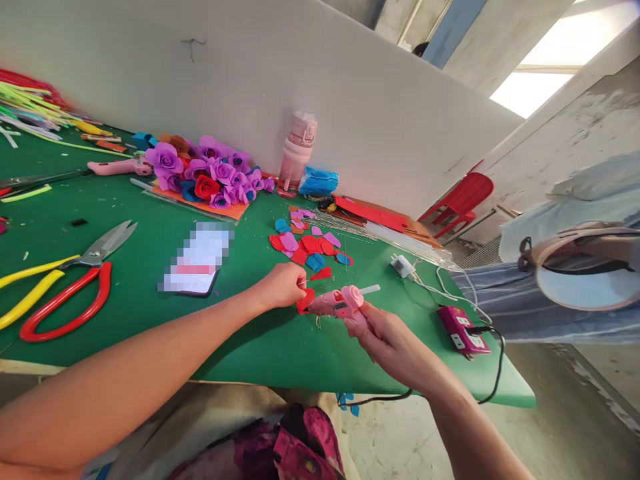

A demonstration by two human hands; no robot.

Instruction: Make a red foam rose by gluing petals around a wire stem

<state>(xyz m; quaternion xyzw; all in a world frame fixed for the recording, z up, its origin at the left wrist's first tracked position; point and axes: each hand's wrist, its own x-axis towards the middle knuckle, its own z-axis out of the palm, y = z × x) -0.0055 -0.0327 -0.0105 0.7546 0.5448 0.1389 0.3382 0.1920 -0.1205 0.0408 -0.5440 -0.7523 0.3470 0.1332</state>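
Note:
My right hand (383, 331) is closed around the handle of a pink glue gun (337, 303), and a clear glue stick (371, 290) pokes out of its back end. The gun's nozzle points left, at a small red petal (305, 301). My left hand (285, 286) pinches that petal between its fingers, right at the nozzle; whether the two touch I cannot tell. Just beyond my hands lie loose petals (314, 244) in red, blue and purple. Farther back on the left is a heap of finished purple flowers (220, 167), with a red rose (206, 187) among them.
On the green table (260, 347) lie large scissors (93, 260) and a phone (197, 260) at left. A pink bottle (297, 155) stands by the wall. A white charger (403, 266) and a magenta power socket (463, 330) with cables sit at right. A person's clothing (505, 273) shows beyond.

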